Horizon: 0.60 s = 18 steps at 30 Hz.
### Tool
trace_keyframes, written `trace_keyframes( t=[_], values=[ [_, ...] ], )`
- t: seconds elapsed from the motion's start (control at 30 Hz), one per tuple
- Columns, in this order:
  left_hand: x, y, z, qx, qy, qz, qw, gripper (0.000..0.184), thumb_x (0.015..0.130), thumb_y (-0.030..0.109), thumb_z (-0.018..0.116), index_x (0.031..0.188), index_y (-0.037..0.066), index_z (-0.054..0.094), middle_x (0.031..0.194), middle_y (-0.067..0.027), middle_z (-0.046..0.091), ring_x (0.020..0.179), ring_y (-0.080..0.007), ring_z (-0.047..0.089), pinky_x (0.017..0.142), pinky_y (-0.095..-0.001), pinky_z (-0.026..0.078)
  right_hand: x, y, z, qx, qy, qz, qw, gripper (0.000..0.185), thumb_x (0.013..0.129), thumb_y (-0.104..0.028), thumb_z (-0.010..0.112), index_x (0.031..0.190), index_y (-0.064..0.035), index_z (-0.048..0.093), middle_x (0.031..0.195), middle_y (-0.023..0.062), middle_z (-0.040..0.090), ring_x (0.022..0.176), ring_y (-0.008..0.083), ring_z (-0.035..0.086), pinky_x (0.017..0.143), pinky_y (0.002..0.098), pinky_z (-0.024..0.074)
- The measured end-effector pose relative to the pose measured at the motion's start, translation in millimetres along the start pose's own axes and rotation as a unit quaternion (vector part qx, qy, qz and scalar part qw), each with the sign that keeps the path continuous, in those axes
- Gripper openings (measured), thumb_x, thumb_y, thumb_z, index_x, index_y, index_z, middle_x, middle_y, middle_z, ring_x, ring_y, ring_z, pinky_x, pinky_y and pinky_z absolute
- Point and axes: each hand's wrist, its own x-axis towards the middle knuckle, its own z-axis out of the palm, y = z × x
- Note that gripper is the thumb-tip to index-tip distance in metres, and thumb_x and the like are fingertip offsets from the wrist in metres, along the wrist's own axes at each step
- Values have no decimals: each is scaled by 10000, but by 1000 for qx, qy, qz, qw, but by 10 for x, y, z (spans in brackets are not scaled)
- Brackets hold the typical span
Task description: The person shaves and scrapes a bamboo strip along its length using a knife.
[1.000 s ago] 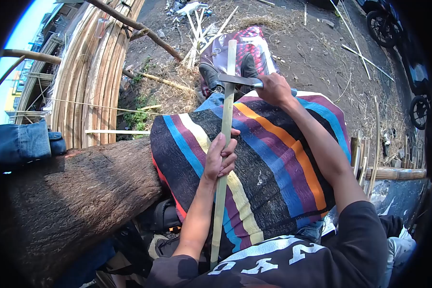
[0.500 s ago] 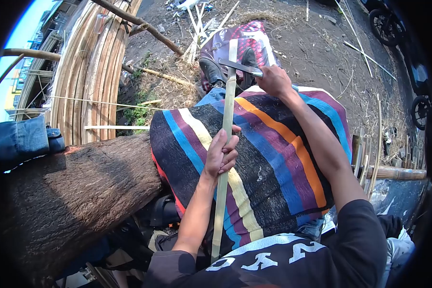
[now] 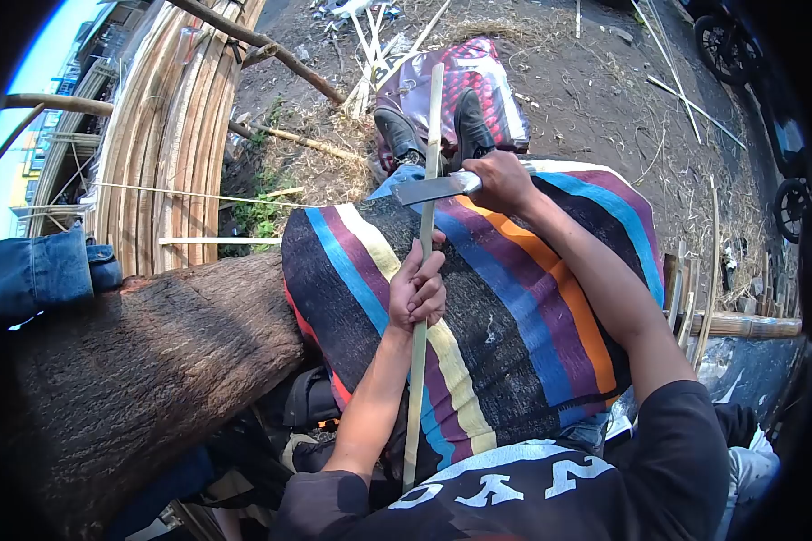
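Observation:
A long pale bamboo strip (image 3: 434, 117) stands lengthwise over the striped cloth (image 3: 514, 298) on my lap. My left hand (image 3: 417, 287) is wrapped round the strip at about its middle. In my right hand (image 3: 499, 183) is the handle of a knife (image 3: 427, 189), whose broad metal blade lies across the strip above my left hand. The strip's upper end reaches between two dark shoes, and its lower end comes down to the black shirt (image 3: 514, 491).
On the left lies a thick log (image 3: 153, 361), with a denim-covered limb (image 3: 36, 275) over it. Stacked wooden strips (image 3: 167, 135) stand behind. A printed sack (image 3: 492, 77) is under the shoes. Motorcycle wheels (image 3: 722, 50) show at the upper right.
The knife and my right hand have come down along the strip, closer to my left hand. The strip has turned and now looks narrower. My left hand keeps its grip.

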Motion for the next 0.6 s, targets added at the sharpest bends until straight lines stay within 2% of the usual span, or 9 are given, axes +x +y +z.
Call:
trace_keyframes(
  t=[0.03,0.07,0.17,0.3,0.33,0.37,0.43,0.47,0.6],
  values=[
    [0,-1,3,-35,2,10,999,466,1136,319,227,1412,-47,307,698,-19,307,358,-50,249,235,-193,283,31,1,-8,-4,13,48,999,98,775,-175,667,744,-82,656,678,184,653,672,412,669,619,520,527],
    [9,1,20,-64,-12,9,998,474,1135,317,225,1414,-58,307,694,-27,309,356,-55,256,236,-199,282,80,-9,-46,20,-11,156,988,148,812,-211,658,785,-67,679,733,206,671,708,426,673,650,526,535],
    [2,4,5,-77,-44,-5,996,488,1134,327,226,1416,-63,306,687,-29,314,354,-60,267,233,-206,283,103,35,3,50,1,171,984,182,833,-236,665,797,-58,678,756,220,673,726,434,670,663,530,535],
    [23,5,4,-112,-85,-34,989,470,1132,267,266,1425,-95,331,675,-32,326,350,-72,281,231,-227,330,-48,-100,-4,57,-9,-53,997,170,737,-193,724,744,-69,607,669,171,640,658,403,656,589,513,500],
    [20,17,4,-112,-84,-34,990,456,1127,232,267,1420,-107,351,677,-30,340,352,-78,325,252,-245,384,-54,-101,37,60,-2,-94,994,206,675,-174,742,717,-77,565,632,141,614,625,384,645,552,493,485],
    [13,0,-11,-113,-83,-33,990,456,1127,232,267,1420,-107,351,677,-30,340,352,-78,325,252,-245,384,-76,-104,72,62,-3,-93,994,206,675,-174,742,717,-77,565,632,141,614,625,384,645,552,493,485],
    [38,-17,-26,-2,-142,-4,990,479,1126,249,247,1422,-114,349,637,-24,362,359,-89,404,278,-252,419,-68,-96,116,80,21,-112,990,209,641,-154,740,714,-73,562,630,134,608,614,377,642,543,479,487],
    [44,-7,-21,25,-104,-1,994,511,1127,281,239,1434,-115,339,585,-20,377,355,-105,456,296,-254,435,-56,-122,118,87,42,-116,989,199,628,-139,732,712,-77,563,624,132,597,599,373,635,534,470,488],
    [24,25,44,-22,-58,-38,997,534,1129,341,224,1393,-99,373,562,-20,365,316,-116,436,270,-249,397,-57,-119,116,51,30,-94,994,182,647,-141,726,713,-74,570,622,147,604,608,377,645,540,466,497]
  ],
)
